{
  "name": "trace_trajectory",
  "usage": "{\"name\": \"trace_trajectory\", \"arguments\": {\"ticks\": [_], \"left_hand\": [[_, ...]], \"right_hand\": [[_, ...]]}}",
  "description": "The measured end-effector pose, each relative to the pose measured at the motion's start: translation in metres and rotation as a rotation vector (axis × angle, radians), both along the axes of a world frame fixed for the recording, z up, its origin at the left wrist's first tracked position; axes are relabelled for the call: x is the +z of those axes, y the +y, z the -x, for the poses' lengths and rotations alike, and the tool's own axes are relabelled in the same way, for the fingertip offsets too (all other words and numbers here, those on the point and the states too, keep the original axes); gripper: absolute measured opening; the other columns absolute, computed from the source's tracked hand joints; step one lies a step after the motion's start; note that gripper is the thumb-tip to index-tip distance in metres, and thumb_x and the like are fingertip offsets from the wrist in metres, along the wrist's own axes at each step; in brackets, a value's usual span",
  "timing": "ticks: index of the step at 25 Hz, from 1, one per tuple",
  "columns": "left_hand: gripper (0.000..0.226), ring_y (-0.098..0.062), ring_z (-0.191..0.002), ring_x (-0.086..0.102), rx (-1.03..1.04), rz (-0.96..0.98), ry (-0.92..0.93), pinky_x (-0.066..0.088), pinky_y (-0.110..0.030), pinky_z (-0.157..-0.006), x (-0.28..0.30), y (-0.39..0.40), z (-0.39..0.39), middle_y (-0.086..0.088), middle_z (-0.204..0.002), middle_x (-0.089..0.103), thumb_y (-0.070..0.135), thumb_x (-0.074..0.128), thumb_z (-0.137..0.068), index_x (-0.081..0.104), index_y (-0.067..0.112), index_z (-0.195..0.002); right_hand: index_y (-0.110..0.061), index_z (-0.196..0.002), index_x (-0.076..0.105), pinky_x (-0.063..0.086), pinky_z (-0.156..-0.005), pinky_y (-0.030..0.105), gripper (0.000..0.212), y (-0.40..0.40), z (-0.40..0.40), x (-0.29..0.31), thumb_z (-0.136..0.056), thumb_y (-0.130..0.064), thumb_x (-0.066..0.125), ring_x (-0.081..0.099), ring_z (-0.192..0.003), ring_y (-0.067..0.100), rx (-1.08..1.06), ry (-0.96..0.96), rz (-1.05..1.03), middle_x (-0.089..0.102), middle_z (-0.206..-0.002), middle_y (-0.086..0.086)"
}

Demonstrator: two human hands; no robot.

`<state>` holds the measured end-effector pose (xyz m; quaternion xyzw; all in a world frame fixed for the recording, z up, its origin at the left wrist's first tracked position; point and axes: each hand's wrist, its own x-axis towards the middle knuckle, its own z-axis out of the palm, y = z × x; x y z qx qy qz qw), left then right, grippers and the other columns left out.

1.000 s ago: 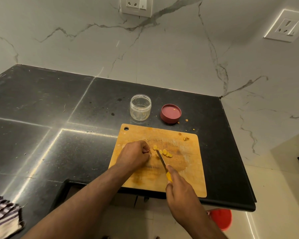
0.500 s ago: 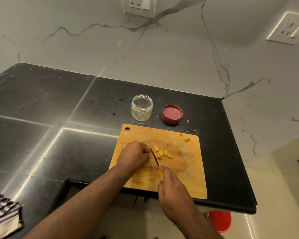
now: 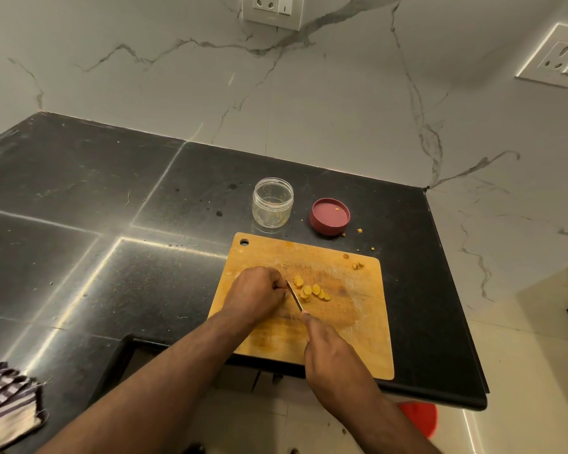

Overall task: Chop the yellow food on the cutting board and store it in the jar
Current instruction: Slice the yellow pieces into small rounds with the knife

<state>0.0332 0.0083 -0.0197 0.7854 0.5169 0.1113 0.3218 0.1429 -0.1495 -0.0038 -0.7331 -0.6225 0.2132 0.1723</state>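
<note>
Shifted leftward since a second ago: knife (image 3: pixel 294 295), blade now against left hand (image 3: pixel 255 293), curled on cutting board (image 3: pixel 368 335), contents hidden. Right hand (image 3: pixel 333 353) gripping handle. Yellow slices (image 3: pixel 311 291) just right of blade. Jar (image 3: pixel 272 202) behind board, open.

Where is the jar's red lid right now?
In the head view, the red lid lies upside down on the black counter, just right of the open jar, behind the cutting board.

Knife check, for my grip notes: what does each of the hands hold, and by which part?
Right hand grips the knife by its handle. Left hand curls over something hidden beside the blade; cannot tell what.
</note>
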Motion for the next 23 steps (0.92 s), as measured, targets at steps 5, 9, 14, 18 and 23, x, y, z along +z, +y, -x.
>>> {"name": "trace_trajectory", "arguments": {"ticks": [5,9,14,18,23], "left_hand": [[0.012,-0.009,-0.083,0.063,-0.002,0.0,0.021,0.054,-0.024,-0.074,0.002,0.0,-0.001,0.006,-0.094,0.074,0.024,0.069,-0.093,0.078,0.02,-0.101],[0.013,-0.008,-0.084,0.062,-0.002,0.018,0.015,0.052,-0.021,-0.073,0.002,0.0,0.0,0.007,-0.096,0.073,0.027,0.07,-0.094,0.076,0.021,-0.104],[0.016,-0.006,-0.085,0.059,-0.003,0.032,0.0,0.044,-0.016,-0.068,0.002,0.0,0.0,0.008,-0.101,0.07,0.024,0.071,-0.093,0.074,0.022,-0.109],[0.017,-0.006,-0.084,0.059,0.004,0.03,-0.009,0.044,-0.016,-0.065,0.002,0.001,0.001,0.01,-0.097,0.068,0.024,0.072,-0.092,0.072,0.023,-0.109],[0.017,-0.006,-0.086,0.061,0.01,0.028,-0.019,0.045,-0.016,-0.071,0.002,0.003,0.001,0.007,-0.105,0.074,0.022,0.07,-0.094,0.077,0.02,-0.109]], "right_hand": [[-0.028,-0.15,0.027,0.044,-0.088,0.022,0.049,0.012,-0.008,-0.004,-0.103,-0.02,0.034,0.053,-0.108,0.012,0.015,-0.033,0.014,0.052,-0.133,-0.002],[-0.03,-0.151,0.027,0.039,-0.09,0.01,0.047,-0.014,-0.006,-0.005,-0.104,-0.025,0.034,0.048,-0.111,0.001,-0.01,0.048,0.029,0.046,-0.14,-0.009],[-0.026,-0.149,0.031,0.032,-0.087,0.001,0.046,-0.028,-0.013,0.0,-0.104,-0.022,0.035,0.048,-0.115,-0.001,-0.053,0.087,-0.03,0.048,-0.135,-0.01],[-0.032,-0.148,0.031,0.04,-0.085,0.007,0.044,-0.018,-0.007,0.001,-0.105,-0.026,0.036,0.049,-0.111,-0.003,-0.1,0.109,-0.038,0.048,-0.136,-0.014],[-0.03,-0.148,0.031,0.036,-0.08,0.0,0.044,-0.01,-0.002,-0.002,-0.105,-0.025,0.035,0.045,-0.108,-0.005,-0.088,0.109,-0.057,0.045,-0.141,-0.014]]}}
